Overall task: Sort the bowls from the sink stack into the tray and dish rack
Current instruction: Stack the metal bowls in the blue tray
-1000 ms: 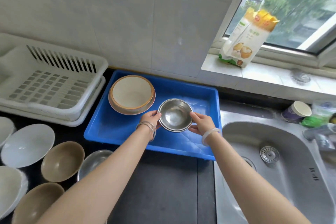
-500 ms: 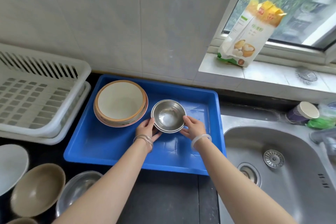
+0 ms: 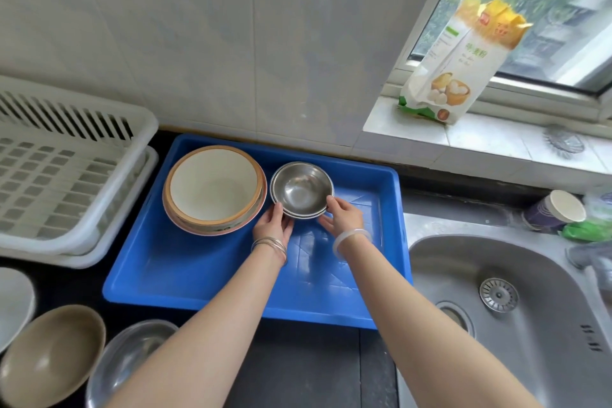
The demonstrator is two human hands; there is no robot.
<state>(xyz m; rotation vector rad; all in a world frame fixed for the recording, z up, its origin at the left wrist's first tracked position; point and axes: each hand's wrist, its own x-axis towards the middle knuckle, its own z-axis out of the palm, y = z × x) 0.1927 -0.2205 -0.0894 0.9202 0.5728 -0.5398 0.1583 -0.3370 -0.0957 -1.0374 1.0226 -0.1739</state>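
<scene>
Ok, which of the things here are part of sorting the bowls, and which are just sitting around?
Part of the job: steel bowls held by left hand and right hand, cream bowls, blue tray, white dish rack, sink, tan bowl.
Lying about: flour bag, paper cup, wire scrubber.

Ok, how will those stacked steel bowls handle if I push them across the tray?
The steel bowls look thin-walled and nested: probably light, rigid. Polished metal on the smooth blue tray likely slides easily. Rounded sides suggest they might rock.
</scene>
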